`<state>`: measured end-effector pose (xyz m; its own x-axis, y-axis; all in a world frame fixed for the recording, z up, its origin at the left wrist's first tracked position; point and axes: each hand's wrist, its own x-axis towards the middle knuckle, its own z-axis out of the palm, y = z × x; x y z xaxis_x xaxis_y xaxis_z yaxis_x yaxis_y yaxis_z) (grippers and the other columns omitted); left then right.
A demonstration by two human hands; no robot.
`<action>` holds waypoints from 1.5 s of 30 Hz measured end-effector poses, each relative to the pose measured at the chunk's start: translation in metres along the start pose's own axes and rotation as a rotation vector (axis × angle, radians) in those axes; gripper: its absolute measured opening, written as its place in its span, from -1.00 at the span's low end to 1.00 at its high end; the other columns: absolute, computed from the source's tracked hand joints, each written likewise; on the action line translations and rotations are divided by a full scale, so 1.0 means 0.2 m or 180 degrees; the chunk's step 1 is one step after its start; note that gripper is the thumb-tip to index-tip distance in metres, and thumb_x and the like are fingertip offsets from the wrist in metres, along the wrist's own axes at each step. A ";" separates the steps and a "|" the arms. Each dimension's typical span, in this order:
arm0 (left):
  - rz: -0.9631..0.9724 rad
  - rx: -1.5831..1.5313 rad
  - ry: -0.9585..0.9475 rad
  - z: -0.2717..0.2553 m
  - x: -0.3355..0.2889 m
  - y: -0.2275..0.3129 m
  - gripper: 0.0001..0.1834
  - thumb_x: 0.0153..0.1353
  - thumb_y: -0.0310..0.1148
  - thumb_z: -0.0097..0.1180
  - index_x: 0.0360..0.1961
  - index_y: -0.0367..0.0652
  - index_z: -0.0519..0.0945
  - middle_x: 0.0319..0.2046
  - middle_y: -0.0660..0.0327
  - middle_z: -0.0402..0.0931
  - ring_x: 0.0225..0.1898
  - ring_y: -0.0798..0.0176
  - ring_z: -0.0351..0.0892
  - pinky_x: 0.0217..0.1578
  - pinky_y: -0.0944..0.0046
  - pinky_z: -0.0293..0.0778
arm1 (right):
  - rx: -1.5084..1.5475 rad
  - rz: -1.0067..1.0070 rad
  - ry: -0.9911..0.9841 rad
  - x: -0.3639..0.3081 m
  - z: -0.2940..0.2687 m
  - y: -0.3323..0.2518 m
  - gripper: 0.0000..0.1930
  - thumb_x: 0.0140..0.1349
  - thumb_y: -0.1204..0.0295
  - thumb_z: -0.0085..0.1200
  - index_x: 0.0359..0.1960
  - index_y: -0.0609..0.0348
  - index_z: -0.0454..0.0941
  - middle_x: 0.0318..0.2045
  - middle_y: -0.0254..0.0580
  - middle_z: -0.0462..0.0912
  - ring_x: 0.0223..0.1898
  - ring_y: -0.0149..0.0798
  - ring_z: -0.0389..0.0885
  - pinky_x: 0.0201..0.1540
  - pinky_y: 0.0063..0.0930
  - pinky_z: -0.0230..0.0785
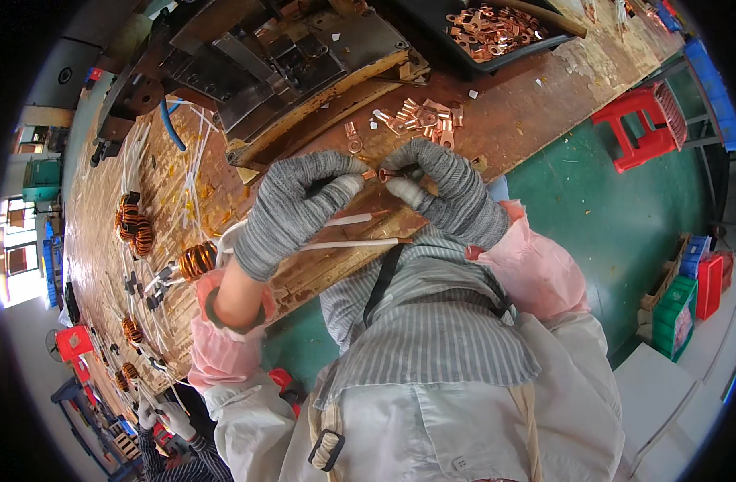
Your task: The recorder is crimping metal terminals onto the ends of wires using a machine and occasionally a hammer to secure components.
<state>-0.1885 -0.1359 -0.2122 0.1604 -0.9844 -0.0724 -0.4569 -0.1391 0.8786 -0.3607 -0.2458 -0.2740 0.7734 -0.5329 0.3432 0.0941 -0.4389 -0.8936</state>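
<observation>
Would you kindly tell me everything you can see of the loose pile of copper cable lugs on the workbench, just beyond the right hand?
The pile of copper cable lugs is a low, untidy heap of shiny, orange-brown pieces that look like copper metal. Some show a flat end with a round hole; they lie at mixed angles, several overlapping. The heap rests directly on the worn wooden workbench, just beyond the gloved right hand; whether the glove touches it is unclear from this view.

No lettering, label, number or sign can be read on the wooden workbench [504, 132], on the metal machine [247, 108] standing on it, or on the red stool [663, 119] to its right.
</observation>
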 end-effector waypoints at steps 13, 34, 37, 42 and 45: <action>0.0111 0.0207 0.0077 0.01 -0.01 -0.02 -0.79 0.06 -0.43 0.08 -0.28 -0.31 0.55 -0.41 0.15 0.53 -0.38 0.37 0.49 -0.32 0.40 0.42 | -0.0576 -0.0608 0.0152 0.02 0.03 0.01 -0.77 0.02 0.41 0.09 -0.27 0.15 0.42 -0.42 -0.17 0.48 -0.39 -0.13 0.50 -0.34 -0.36 0.38; -0.0205 -0.0265 -0.1040 -0.04 0.05 -0.01 -0.78 0.14 -0.35 0.01 -0.32 -0.32 0.52 -0.54 0.30 0.42 -0.42 0.48 0.35 -0.34 0.47 0.33 | -0.1170 -0.1274 -0.0045 0.05 0.01 -0.02 -0.73 -0.05 0.40 0.12 -0.28 0.16 0.43 -0.39 -0.15 0.47 -0.36 -0.12 0.47 -0.35 -0.33 0.37; -0.0189 -0.0304 -0.1072 -0.05 0.05 -0.01 -0.79 0.15 -0.36 0.00 -0.28 -0.30 0.50 -0.50 0.32 0.41 -0.40 0.49 0.33 -0.32 0.47 0.32 | -0.1119 -0.1366 -0.0071 0.07 0.00 -0.01 -0.75 -0.04 0.39 0.12 -0.28 0.14 0.47 -0.40 -0.19 0.48 -0.38 -0.15 0.49 -0.36 -0.36 0.38; -0.0500 -0.0996 -0.1118 -0.05 0.03 0.02 -0.76 0.13 -0.34 -0.03 -0.24 -0.27 0.47 -0.50 0.32 0.37 -0.46 0.50 0.28 -0.42 0.48 0.25 | -0.0563 -0.0920 -0.0341 0.07 -0.01 -0.02 -0.75 -0.02 0.37 0.15 -0.27 0.13 0.51 -0.40 -0.24 0.51 -0.37 -0.23 0.51 -0.35 -0.44 0.38; -0.0312 -0.0761 -0.1075 -0.04 0.04 0.01 -0.75 0.11 -0.31 -0.04 -0.27 -0.27 0.47 -0.57 0.33 0.34 -0.54 0.49 0.27 -0.52 0.48 0.21 | 0.0602 -0.0248 -0.0367 0.02 0.02 -0.01 -0.79 0.01 0.41 0.16 -0.28 0.14 0.53 -0.38 -0.25 0.54 -0.33 -0.35 0.53 -0.32 -0.52 0.38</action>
<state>-0.1805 -0.1435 -0.2064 -0.1210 -0.9533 -0.2766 -0.2315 -0.2439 0.9418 -0.3553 -0.2448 -0.2722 0.8247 -0.4117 0.3877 0.2638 -0.3264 -0.9077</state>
